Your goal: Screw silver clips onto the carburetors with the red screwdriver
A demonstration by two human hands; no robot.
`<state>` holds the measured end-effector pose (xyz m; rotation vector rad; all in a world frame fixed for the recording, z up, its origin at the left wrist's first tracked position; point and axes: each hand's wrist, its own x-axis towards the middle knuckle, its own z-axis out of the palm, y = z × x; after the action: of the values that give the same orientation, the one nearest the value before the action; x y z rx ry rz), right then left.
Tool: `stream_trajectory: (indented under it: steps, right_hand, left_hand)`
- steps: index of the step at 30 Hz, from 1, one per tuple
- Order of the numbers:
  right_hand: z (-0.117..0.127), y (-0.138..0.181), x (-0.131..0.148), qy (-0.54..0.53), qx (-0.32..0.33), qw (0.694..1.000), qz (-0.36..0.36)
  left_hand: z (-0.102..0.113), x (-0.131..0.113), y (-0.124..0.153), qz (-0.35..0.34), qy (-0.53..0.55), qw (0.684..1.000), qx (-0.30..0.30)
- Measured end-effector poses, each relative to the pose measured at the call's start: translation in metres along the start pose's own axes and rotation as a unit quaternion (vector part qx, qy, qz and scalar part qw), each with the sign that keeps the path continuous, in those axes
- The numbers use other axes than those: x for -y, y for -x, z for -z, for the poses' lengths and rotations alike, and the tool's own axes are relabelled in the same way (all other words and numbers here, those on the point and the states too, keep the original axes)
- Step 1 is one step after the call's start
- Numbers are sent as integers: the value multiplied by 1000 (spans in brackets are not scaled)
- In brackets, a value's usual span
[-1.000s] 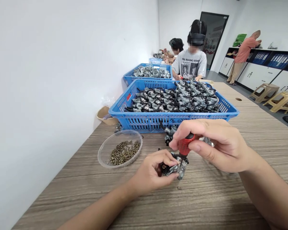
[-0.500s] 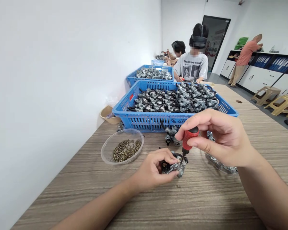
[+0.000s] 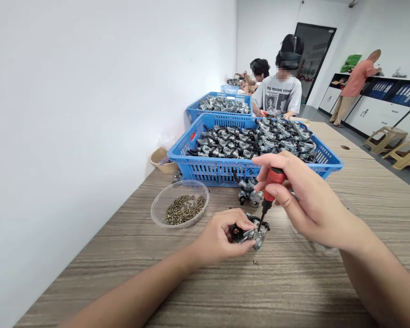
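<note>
Fingers and thumb of my left hand [image 3: 222, 239] grip a small metal carburetor [image 3: 258, 238] with black parts, low over the wood-grain table. My right hand [image 3: 310, 205] holds a red-handled screwdriver [image 3: 273, 184] between thumb and fingers, its shaft slanting down. The screwdriver's tip meets the top of the carburetor; the exact contact spot is too small to make out. A single loose screw [image 3: 255, 262] lies on the table just below the carburetor. Behind it stands another carburetor [image 3: 248, 193], partly covered by my right fingers.
A clear round tub [image 3: 153, 214] of brass-coloured screws sits left. Behind is a blue crate [image 3: 208, 171] heaped with carburetors, then a second blue crate [image 3: 191, 109]. A brown bowl [image 3: 160, 165] stands by the wall. Co-workers [image 3: 276, 93] sit beyond; another person [image 3: 357, 84] stands at the cabinets.
The whole scene has shifted slightly right as the camera turned. My right fingers have changed their hold on the screwdriver handle, the index finger now reaching over its top. My left hand keeps its grip.
</note>
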<state>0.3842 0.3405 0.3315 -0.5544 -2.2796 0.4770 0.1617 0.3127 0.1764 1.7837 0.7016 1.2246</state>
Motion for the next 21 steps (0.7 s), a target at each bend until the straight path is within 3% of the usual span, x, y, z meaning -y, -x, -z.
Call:
stream_trajectory:
  steps: [5,9,14,21]
  right_hand:
    - [1,5,0,-150,33,988,-20]
    - [-9,4,-11,-240,-29,970,-7]
    - [-12,2,-19,-218,-110,969,48]
    - [8,1,-8,-207,19,977,35]
  left_hand:
    - [0,1,2,2,-16,1000,-6]
    - [1,0,1,-18,-42,999,-4]
    - [2,-1,0,-23,-63,998,6]
    - [1,-1,1,-5,-61,998,1]
